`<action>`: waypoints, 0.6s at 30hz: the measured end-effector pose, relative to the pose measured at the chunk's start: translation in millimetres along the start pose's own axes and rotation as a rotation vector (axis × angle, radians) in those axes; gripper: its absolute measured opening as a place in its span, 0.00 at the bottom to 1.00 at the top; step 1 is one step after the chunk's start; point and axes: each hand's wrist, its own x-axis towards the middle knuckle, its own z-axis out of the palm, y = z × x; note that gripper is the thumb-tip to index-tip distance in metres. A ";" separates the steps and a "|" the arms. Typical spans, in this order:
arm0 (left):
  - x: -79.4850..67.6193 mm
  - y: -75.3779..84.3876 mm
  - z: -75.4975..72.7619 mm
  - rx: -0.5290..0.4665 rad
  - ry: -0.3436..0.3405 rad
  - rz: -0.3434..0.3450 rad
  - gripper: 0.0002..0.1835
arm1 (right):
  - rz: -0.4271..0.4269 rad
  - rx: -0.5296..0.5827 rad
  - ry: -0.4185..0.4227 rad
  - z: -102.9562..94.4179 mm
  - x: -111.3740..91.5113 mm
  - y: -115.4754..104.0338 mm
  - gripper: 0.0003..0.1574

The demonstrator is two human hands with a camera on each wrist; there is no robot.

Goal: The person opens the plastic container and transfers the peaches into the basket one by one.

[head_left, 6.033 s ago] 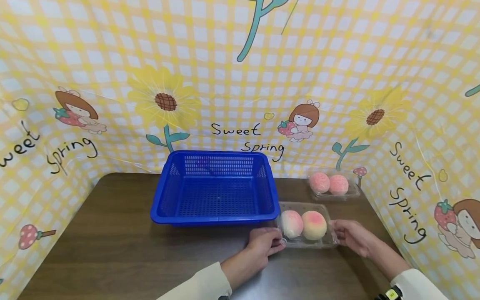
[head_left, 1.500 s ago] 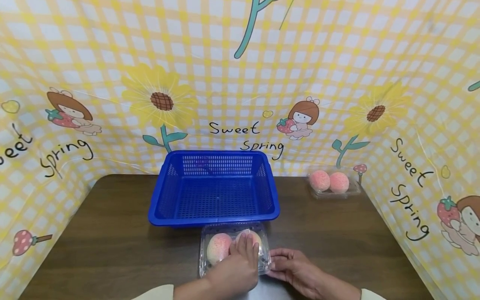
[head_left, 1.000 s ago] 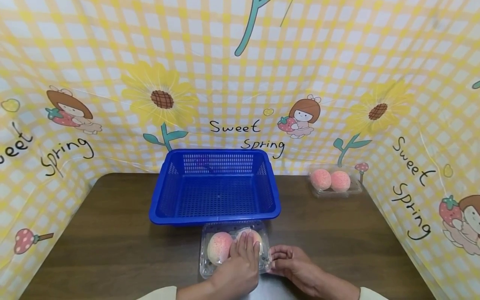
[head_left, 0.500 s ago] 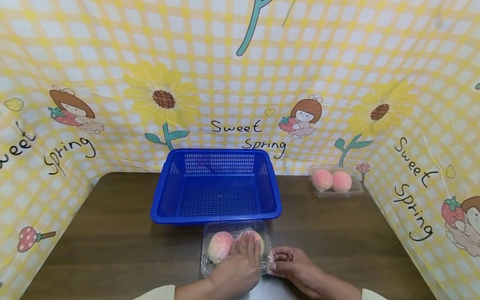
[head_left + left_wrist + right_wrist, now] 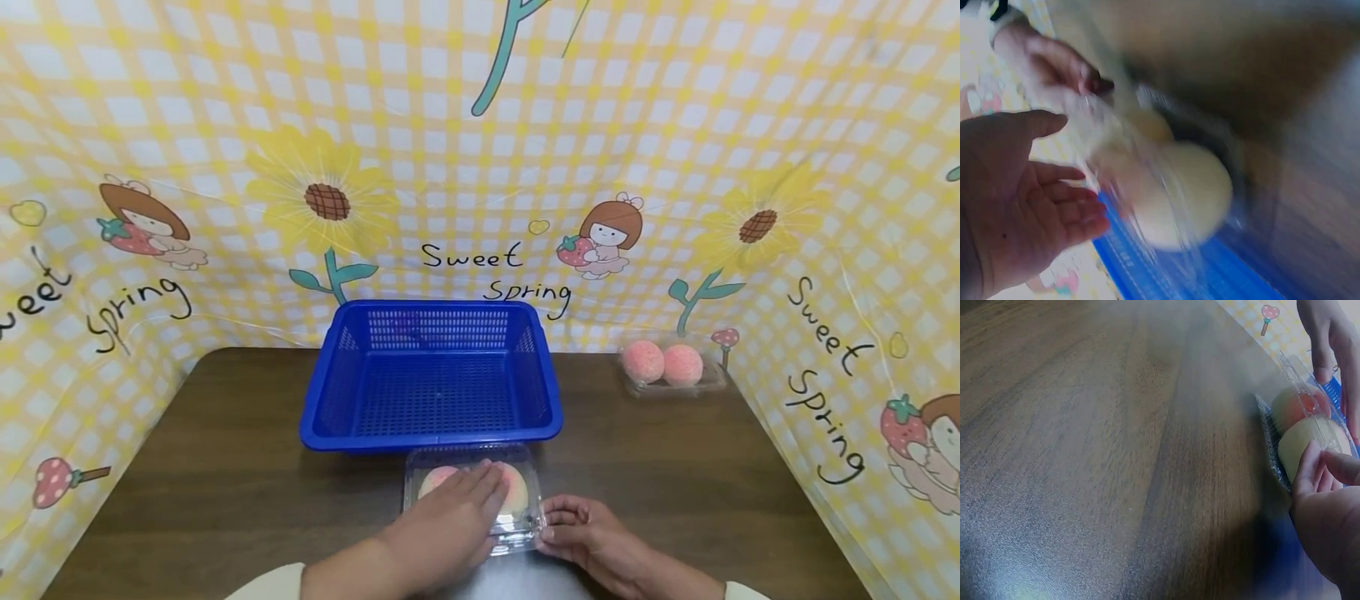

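Head: your L hand (image 5: 447, 521) lies w/ straight fingers across the clear box (image 5: 517, 532), bottom ctr; your R hand (image 5: 588, 535) pinches its R edge. Blue basket (image 5: 438, 438) sits just above; table (image 5: 645, 450) shows btwn box & upper-R pack (image 5: 667, 389).
L wrist: box blurred mid-frame.
R wrist: box far R, table spanning L & ctr.

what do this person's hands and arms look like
The left hand and right hand are ungloved. The left sleeve and right sleeve are off-white. By the right sleeve, the left wrist view shows a dark item with some yellow, too blurred to name.
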 end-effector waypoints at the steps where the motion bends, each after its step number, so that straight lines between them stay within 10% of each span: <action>1: -1.8 -6.1 -0.8 -0.032 -0.009 0.011 0.33 | -0.001 0.001 -0.001 -0.6 -0.7 -0.4 0.21; 18: -34.7 -46.3 0.5 -0.018 0.029 0.335 0.32 | -0.038 -0.053 -0.017 -16.0 -1.9 -7.0 0.26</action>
